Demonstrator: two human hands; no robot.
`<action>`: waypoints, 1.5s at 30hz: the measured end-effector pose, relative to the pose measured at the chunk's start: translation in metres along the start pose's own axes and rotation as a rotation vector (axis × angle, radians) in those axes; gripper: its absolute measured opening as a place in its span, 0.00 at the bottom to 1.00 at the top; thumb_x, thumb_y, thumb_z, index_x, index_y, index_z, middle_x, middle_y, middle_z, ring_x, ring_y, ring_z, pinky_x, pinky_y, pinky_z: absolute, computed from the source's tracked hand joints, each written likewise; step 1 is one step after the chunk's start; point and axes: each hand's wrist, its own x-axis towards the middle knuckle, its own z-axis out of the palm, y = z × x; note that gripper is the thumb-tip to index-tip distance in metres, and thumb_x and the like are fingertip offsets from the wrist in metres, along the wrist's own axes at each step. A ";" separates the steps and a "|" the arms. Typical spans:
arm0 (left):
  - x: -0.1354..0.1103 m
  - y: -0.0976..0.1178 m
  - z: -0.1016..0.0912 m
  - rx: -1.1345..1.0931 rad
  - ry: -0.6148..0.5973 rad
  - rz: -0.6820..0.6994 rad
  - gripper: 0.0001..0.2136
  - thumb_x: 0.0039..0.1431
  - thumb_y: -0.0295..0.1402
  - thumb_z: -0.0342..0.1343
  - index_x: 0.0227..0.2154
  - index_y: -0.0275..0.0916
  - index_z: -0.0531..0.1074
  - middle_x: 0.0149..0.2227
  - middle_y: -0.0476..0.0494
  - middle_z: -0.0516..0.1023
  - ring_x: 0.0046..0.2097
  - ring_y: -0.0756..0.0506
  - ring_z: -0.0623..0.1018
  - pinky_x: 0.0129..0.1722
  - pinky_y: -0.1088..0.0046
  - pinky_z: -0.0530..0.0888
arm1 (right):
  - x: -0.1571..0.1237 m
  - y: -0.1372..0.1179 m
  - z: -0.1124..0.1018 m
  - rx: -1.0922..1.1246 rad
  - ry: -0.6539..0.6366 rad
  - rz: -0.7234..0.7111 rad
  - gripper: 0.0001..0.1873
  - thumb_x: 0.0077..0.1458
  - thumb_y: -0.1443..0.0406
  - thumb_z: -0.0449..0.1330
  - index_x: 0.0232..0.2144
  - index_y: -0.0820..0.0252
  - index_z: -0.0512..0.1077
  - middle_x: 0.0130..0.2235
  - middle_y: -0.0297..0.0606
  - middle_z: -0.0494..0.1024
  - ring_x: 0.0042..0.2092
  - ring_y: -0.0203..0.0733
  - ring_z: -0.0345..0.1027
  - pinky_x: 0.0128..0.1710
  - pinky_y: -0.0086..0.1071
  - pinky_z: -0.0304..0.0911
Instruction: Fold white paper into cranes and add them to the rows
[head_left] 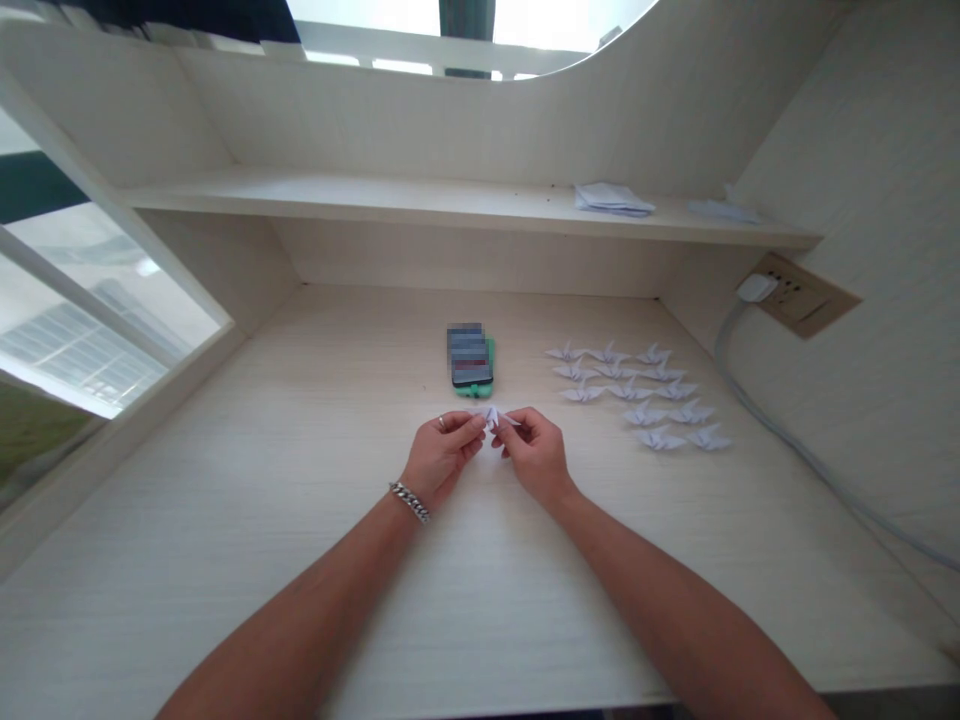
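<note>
A small white folded paper piece (493, 415) is pinched between both of my hands just above the pale wooden desk (262, 520). My left hand (442, 452), with a ring and a chain bracelet at the wrist, grips its left side with closed fingers. My right hand (531, 450) grips its right side the same way. Just beyond the paper lies a phone (471, 358) in a green case, screen up. To the right, several finished white paper cranes (637, 392) lie in rows on the desk.
A shelf (420, 200) runs across the back with folded white papers (611, 198) on its right part. A wall socket (795, 292) with a white plug and a grey cable (787, 440) is on the right wall. A window frame is at the left.
</note>
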 end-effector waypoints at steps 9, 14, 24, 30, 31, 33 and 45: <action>0.000 0.004 -0.002 0.029 -0.032 0.016 0.12 0.38 0.31 0.71 0.22 0.34 0.73 0.23 0.49 0.75 0.27 0.53 0.73 0.30 0.78 0.70 | 0.003 -0.002 0.000 0.122 -0.044 0.079 0.15 0.50 0.55 0.64 0.26 0.62 0.72 0.22 0.34 0.75 0.23 0.35 0.68 0.21 0.27 0.62; 0.001 0.004 -0.005 0.288 0.014 0.233 0.13 0.41 0.34 0.70 0.31 0.36 0.76 0.24 0.50 0.75 0.27 0.52 0.73 0.29 0.76 0.70 | 0.003 -0.005 -0.002 0.110 -0.046 0.098 0.15 0.49 0.55 0.64 0.26 0.62 0.72 0.23 0.35 0.75 0.24 0.35 0.69 0.21 0.27 0.62; -0.003 0.014 -0.002 0.464 0.069 0.284 0.15 0.44 0.41 0.68 0.28 0.34 0.76 0.23 0.44 0.78 0.26 0.48 0.77 0.29 0.73 0.73 | 0.005 -0.007 -0.007 0.077 -0.053 0.094 0.16 0.49 0.53 0.64 0.27 0.61 0.72 0.21 0.35 0.75 0.24 0.36 0.68 0.22 0.28 0.63; -0.003 0.022 0.003 0.490 0.036 0.232 0.16 0.45 0.43 0.67 0.27 0.34 0.74 0.24 0.43 0.79 0.27 0.48 0.78 0.29 0.73 0.73 | 0.010 -0.017 -0.013 0.101 -0.104 0.100 0.15 0.49 0.54 0.63 0.27 0.61 0.71 0.23 0.34 0.75 0.25 0.36 0.69 0.22 0.27 0.63; -0.002 0.024 0.004 0.512 0.026 0.233 0.16 0.45 0.43 0.67 0.27 0.34 0.74 0.24 0.43 0.79 0.27 0.48 0.77 0.29 0.73 0.73 | 0.012 -0.019 -0.014 0.097 -0.108 0.095 0.15 0.49 0.54 0.63 0.27 0.60 0.71 0.23 0.34 0.75 0.25 0.36 0.69 0.22 0.27 0.63; 0.001 0.030 0.006 0.575 -0.002 0.237 0.15 0.45 0.42 0.67 0.27 0.34 0.74 0.23 0.44 0.78 0.26 0.48 0.77 0.27 0.74 0.72 | 0.017 -0.023 -0.017 0.069 -0.119 0.073 0.15 0.50 0.54 0.63 0.27 0.60 0.71 0.23 0.34 0.75 0.25 0.36 0.69 0.22 0.27 0.63; 0.027 0.052 0.009 0.859 -0.322 0.168 0.17 0.56 0.46 0.54 0.21 0.38 0.72 0.21 0.44 0.76 0.20 0.50 0.71 0.19 0.76 0.66 | 0.051 -0.037 -0.020 -0.102 -0.272 0.010 0.11 0.51 0.58 0.61 0.26 0.60 0.72 0.22 0.33 0.75 0.24 0.34 0.68 0.23 0.26 0.62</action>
